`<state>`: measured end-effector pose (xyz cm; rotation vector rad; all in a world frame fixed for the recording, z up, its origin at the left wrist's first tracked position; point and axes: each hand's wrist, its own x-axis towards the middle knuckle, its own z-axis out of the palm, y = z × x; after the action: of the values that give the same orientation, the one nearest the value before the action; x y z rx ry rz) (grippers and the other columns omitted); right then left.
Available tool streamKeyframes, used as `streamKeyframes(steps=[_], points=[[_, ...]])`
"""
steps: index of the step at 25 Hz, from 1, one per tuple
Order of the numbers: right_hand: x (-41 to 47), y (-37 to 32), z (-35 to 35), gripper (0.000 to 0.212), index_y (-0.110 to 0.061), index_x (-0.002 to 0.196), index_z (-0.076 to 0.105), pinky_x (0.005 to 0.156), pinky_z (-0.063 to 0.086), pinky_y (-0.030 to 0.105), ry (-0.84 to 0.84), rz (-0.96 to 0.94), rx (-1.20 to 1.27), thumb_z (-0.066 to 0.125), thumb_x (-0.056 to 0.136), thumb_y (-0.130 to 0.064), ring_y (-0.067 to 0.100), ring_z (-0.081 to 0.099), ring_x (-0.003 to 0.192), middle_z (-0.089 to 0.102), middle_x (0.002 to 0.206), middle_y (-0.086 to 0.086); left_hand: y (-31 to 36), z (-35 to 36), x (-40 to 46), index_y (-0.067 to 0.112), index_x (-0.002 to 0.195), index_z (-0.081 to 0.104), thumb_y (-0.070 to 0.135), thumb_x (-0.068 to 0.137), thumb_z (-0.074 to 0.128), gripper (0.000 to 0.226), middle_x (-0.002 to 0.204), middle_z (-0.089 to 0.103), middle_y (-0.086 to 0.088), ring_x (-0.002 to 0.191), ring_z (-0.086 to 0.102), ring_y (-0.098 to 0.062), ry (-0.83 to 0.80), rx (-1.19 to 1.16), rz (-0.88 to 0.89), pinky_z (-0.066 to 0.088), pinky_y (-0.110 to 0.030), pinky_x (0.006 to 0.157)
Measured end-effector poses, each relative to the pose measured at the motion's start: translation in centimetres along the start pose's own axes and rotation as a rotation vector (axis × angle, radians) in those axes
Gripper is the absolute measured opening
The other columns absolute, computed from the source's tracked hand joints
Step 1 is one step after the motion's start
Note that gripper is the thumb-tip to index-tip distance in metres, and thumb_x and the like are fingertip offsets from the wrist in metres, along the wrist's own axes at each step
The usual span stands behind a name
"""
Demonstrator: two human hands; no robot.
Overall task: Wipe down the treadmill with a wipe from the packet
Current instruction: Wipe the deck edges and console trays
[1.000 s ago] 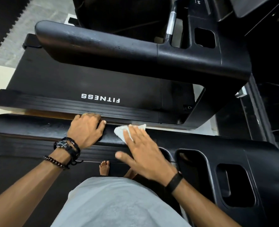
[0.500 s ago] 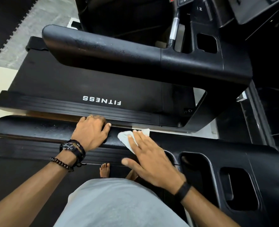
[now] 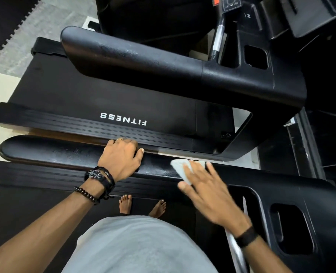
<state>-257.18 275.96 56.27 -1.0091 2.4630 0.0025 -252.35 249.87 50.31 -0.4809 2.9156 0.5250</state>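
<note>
Item: wiping step, in hand; judged partway through, since only this stretch of the near handrail (image 3: pixel 51 152) is under the cloth and the rest of the treadmill remains

Landmark: near handrail, the long black padded bar running across the lower middle of the view

Wipe (image 3: pixel 180 168): white, crumpled flat, lying on top of the handrail toward its console end, partly covered

Right hand (image 3: pixel 206 191): palm down over the handrail; fingers (image 3: pixel 196 168) spread wide and nearly straight, pressing the wipe against the rail rather than pinching it; thumb out to the side, off the cloth; hand slightly blurred

Left hand (image 3: pixel 121 158): on the handrail, nearer its free rounded end than the wipe, apart from it; fingers curled over the far edge in a loose brace, holding nothing else

Packet: not in view

Second treadmill (image 3: pixel 104 95): beyond the handrail, belt marked FITNESS

Next move, as a judgement: a flat sweep along the handrail calls for steady downward pressure so the wipe does not bunch or slip out; the left hand lies in the path toward the free end and would need lifting
</note>
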Motion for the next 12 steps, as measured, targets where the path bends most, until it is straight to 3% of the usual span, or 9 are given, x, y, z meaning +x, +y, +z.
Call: streamKeyframes(steps=[2,5,7,9,12], points=[[1.0,2.0,-0.5,0.1,-0.023,0.159,0.022,0.125,-0.006,0.037,-0.034,0.117,0.004,-0.015,0.084,-0.078,0.011,0.01,0.154,0.021,0.166,0.002,-0.1,0.1,0.0,0.017,0.086,0.054,0.039,0.102,0.04,0.031,0.1,0.069,-0.008,0.099,0.061,-0.029,0.004,-0.014,0.0,0.041,-0.043,0.092],[4.0,0.3,-0.1,0.108,-0.018,0.154,0.034,0.126,0.002,0.037,-0.008,0.127,-0.008,-0.016,0.081,-0.081,0.019,0.024,0.15,0.033,0.161,0.008,-0.3,-0.2,0.0,0.017,0.084,0.051,0.039,0.103,0.039,0.031,0.097,0.068,-0.008,0.096,0.061,-0.029,-0.025,-0.035,0.014,0.042,-0.044,0.092],[3.1,-1.5,0.4,0.093,-0.021,0.159,0.022,0.125,-0.004,0.033,-0.008,0.021,0.049,-0.002,0.088,-0.076,0.015,0.009,0.154,0.018,0.167,0.002,-0.2,0.0,-0.1,0.017,0.086,0.053,0.04,0.102,0.039,0.031,0.098,0.068,-0.008,0.096,0.061,-0.028,-0.021,-0.031,0.015,0.042,-0.043,0.091],[0.3,-1.3,0.3,0.077,-0.031,0.16,0.011,0.124,-0.011,0.03,-0.004,-0.044,0.121,0.005,0.095,-0.072,0.0,-0.008,0.152,0.002,0.167,-0.009,-0.3,0.1,0.0,0.016,0.088,0.056,0.041,0.102,0.039,0.033,0.098,0.069,-0.007,0.096,0.061,-0.027,-0.015,-0.015,0.02,0.042,-0.042,0.09],[-1.0,2.4,0.3,0.074,-0.038,0.159,0.014,0.124,-0.011,0.03,-0.013,0.012,0.145,0.001,0.095,-0.072,-0.007,-0.008,0.149,0.005,0.165,-0.016,-0.3,0.3,0.2,0.015,0.09,0.059,0.042,0.102,0.038,0.036,0.098,0.068,-0.006,0.096,0.061,-0.027,-0.022,-0.004,-0.008,0.041,-0.042,0.09]])
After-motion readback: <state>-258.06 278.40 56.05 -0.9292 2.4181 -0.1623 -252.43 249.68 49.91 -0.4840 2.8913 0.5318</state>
